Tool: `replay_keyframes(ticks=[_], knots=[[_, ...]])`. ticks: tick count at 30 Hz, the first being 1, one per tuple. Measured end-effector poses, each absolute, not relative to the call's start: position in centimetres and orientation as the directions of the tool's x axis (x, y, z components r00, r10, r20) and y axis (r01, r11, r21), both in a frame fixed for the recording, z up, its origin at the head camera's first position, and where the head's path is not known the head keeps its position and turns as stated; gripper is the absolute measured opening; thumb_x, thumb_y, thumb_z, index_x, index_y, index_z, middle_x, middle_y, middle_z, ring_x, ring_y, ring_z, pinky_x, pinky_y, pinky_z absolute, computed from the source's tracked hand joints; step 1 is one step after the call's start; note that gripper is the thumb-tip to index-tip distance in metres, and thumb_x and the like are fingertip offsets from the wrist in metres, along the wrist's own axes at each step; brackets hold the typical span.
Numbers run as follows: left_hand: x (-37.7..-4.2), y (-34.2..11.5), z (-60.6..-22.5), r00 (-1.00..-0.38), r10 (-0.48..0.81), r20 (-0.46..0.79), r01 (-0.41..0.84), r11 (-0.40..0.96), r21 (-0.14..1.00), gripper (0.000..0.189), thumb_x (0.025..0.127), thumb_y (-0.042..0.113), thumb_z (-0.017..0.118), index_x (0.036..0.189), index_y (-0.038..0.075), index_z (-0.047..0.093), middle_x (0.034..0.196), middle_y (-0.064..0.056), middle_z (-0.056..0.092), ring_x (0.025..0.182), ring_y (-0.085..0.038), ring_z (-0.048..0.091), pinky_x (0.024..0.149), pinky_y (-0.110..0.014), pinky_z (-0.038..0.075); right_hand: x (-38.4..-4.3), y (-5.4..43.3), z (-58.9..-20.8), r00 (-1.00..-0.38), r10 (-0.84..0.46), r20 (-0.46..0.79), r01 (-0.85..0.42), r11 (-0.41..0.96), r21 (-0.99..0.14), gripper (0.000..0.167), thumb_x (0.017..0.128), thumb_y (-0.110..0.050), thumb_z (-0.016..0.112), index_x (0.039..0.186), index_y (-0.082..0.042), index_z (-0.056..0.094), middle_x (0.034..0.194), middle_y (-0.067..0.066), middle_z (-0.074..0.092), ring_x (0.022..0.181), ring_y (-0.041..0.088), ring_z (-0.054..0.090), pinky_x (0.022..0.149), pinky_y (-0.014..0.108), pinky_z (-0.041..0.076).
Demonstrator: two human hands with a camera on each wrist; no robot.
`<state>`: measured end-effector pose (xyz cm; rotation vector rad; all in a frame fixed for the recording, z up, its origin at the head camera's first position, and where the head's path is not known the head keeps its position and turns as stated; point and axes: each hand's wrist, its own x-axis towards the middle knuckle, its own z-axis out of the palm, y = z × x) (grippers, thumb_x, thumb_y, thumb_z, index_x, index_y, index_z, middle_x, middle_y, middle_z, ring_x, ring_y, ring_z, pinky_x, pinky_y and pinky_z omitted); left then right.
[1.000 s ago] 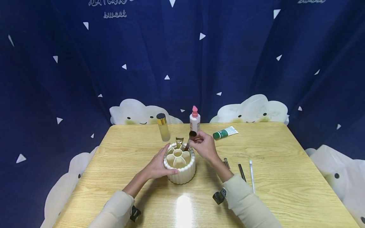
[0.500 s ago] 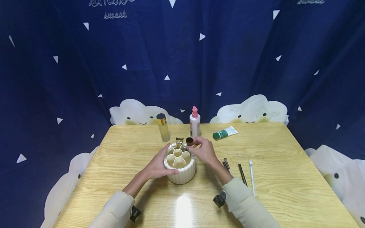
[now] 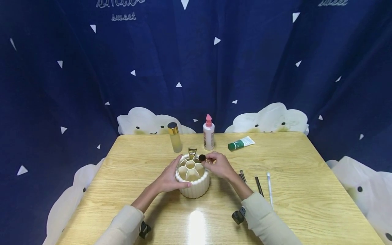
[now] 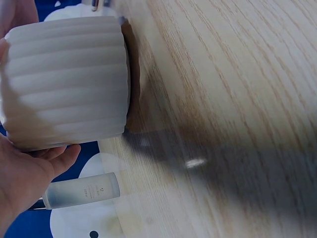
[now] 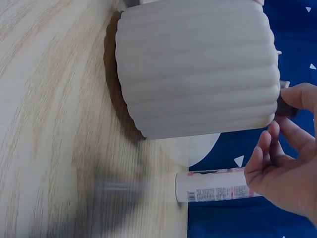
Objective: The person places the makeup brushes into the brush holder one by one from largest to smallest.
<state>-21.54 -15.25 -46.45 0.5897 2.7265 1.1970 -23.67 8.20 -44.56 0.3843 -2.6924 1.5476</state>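
A cream ribbed organizer (image 3: 196, 189) with petal-shaped compartments stands on the table. My left hand (image 3: 170, 177) grips its left side, thumb at the front of the rim and fingers round the back, also seen in the left wrist view. At the rim's back right, my right hand (image 3: 219, 165) pinches a makeup brush (image 3: 202, 158), its dark bristles up and its handle hidden down in a compartment. The right wrist view shows the thumb against the dark brush head (image 5: 286, 106). A shiny gold item (image 3: 192, 153) stands in a back compartment.
Behind the organizer stand a gold-collared bottle (image 3: 175, 137) and a white bottle with a pink pump (image 3: 209, 136). A green and white tube (image 3: 241, 143) lies at the back right. Near the right forearm lie several brushes, including a black one (image 3: 259, 185) and a white one (image 3: 270, 187).
The right hand has lowered the makeup brush into the back right compartment, so only its bristle end shows above the rim. The left hand has kept its grip on the organizer.
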Motion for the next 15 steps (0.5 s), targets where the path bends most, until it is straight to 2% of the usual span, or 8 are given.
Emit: replay_keyframes(ticks=[5, 15], knots=[[-21.5, -15.2, -46.5, -0.919, 0.39, 0.061, 0.307, 0.608, 0.732, 0.122, 0.06, 0.048, 0.084, 0.153, 0.011, 0.015, 0.151, -0.018, 0.031, 0.136, -0.037, 0.036, 0.11, -0.058, 0.03, -23.3, 9.0, -44.1, -0.956, -0.264, 0.125, -0.241, 0.467, -0.851, 0.024, 0.082, -0.016, 0.068, 0.101, -0.002, 0.07, 0.085, 0.003, 0.061, 0.082, 0.014, 0.054, 0.068, 0.021, 0.043], [-21.4, -15.3, -46.6, -0.919, 0.391, 0.05, 0.303, 0.62, 0.724, 0.122, 0.061, 0.049, 0.084, 0.153, 0.012, 0.013, 0.153, -0.018, 0.029, 0.138, -0.037, 0.033, 0.111, -0.058, 0.029, -22.9, 12.5, -42.9, -0.944, -0.292, 0.153, -0.278, 0.454, -0.847, 0.032, 0.086, -0.022, 0.068, 0.111, -0.002, 0.067, 0.089, 0.007, 0.064, 0.081, 0.013, 0.056, 0.072, 0.024, 0.049]])
